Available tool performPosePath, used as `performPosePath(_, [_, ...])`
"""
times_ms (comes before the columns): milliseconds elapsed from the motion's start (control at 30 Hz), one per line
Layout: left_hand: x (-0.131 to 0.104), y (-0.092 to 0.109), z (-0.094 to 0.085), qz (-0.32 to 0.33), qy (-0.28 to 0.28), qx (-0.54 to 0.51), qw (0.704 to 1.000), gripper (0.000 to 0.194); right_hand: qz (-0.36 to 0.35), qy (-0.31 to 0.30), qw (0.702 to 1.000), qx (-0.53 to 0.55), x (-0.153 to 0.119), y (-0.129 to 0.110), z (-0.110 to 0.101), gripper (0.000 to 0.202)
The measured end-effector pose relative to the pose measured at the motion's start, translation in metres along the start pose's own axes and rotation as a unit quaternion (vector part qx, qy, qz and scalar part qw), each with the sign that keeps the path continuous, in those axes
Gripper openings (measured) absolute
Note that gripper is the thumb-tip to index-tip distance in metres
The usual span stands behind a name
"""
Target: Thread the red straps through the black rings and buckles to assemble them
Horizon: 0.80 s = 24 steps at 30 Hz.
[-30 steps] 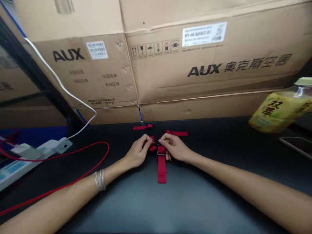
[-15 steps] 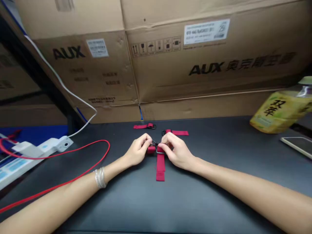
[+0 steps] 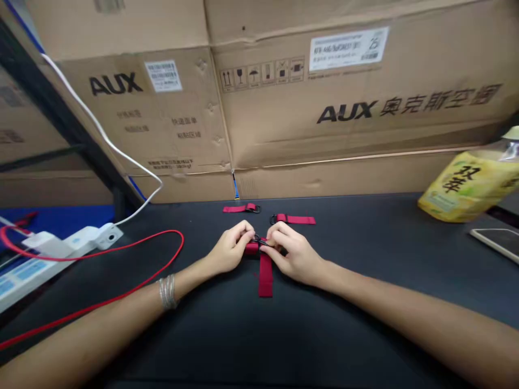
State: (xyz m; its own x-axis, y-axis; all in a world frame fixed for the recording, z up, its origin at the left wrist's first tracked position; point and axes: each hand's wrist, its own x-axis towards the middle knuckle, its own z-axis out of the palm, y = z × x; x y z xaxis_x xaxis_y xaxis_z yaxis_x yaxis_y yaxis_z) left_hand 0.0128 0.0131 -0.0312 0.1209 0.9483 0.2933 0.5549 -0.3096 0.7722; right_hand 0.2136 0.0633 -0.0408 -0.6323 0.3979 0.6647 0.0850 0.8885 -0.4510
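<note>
Both my hands meet at the middle of the dark table over a red webbing strap (image 3: 265, 278) with black hardware. My left hand (image 3: 229, 249) pinches black hardware next to a short red fold (image 3: 251, 248) at the strap's left side. Fingers and thumb of my right hand (image 3: 295, 254) are closed on a thin black piece (image 3: 261, 241) at the top of the strap. The strap's tail hangs toward me, flat on the table. My fingertips partly hide how the pieces join.
Two more red straps with black buckles lie behind my hands, one at left (image 3: 242, 208), one at right (image 3: 295, 219). A power strip (image 3: 48, 265) and red cable (image 3: 133, 251) are at left. A yellow-labelled bottle (image 3: 466, 186) and phone (image 3: 497, 240) are at right. Cardboard boxes (image 3: 275, 140) stand behind.
The right fingers have shifted slightly, and the black piece between my hands now tilts down to the right. The silver-looking edge at the strap's top no longer shows. Both hands keep their places.
</note>
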Motion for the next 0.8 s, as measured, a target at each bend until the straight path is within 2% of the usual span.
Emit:
performPosePath(267, [-0.001,0.0,0.0,0.011,-0.005,-0.015,1.0,0.025,-0.01,0.007,1.0,0.0,-0.001,0.001,0.0,0.018])
performPosePath(467, [-0.003,0.008,0.0,0.033,-0.03,0.024,0.999,0.025,-0.006,-0.007,1.0,0.004,-0.001,0.001,-0.001,0.019])
performPosePath(800, [-0.002,0.01,0.0,0.019,-0.03,0.028,0.999,0.024,0.0,-0.015,1.0,-0.001,-0.001,0.001,-0.001,0.018])
